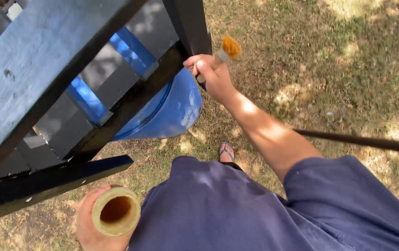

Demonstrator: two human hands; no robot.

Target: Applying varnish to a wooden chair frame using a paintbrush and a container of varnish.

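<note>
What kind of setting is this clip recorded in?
Most likely a backyard or garden, outdoors. The ground is patchy dry grass dappled with sun and shade, a black-painted wooden pallet structure rests over a blue barrel, and the right hand holds a paintbrush.

The pallet (46, 93) runs off the top and left edges and hides most of the blue barrel (171, 111). The left hand (90, 225) is cut by the bottom edge. The brush (225, 52) handle disappears inside the right hand (211, 74).
</note>
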